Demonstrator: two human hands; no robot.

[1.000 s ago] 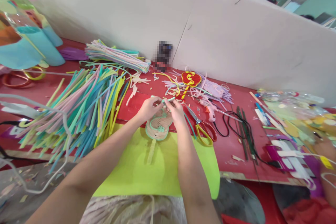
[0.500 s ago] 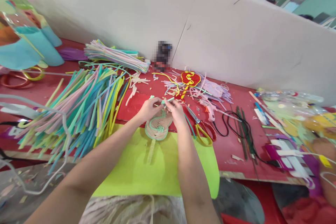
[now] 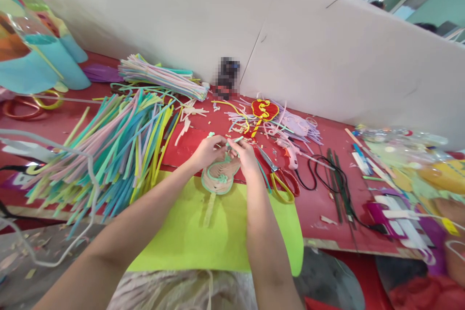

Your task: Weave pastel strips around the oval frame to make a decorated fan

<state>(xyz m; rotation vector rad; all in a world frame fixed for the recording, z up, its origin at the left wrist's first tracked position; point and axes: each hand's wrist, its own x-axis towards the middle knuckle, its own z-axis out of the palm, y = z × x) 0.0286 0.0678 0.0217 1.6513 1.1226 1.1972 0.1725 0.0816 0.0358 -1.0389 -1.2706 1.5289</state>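
Note:
Over the top of a small beige fan (image 3: 218, 185), my left hand (image 3: 208, 152) and my right hand (image 3: 245, 153) are close together. Their fingertips pinch a short mint-green pipe cleaner (image 3: 238, 139), one end of which sticks out past my right fingers. The fan is edged in mint green, carries a curled mint-green line, and its pale handle (image 3: 209, 208) points toward me. It lies across the near edge of the red table and a lime-green sheet (image 3: 189, 242). My fingers partly hide the fan's upper part.
Scissors (image 3: 281, 179) and a pink glue gun (image 3: 291, 152) lie to the right, with a dark cord. A large pile of pipe cleaners (image 3: 112, 150) spreads at left. Behind the hands sits a red and yellow fan (image 3: 264, 110). A white partition (image 3: 327, 58) bounds the back.
My fingertips have shifted slightly on the mint-green pipe cleaner, and less of it shows between them. The fan stays in place, while the view moves a little.

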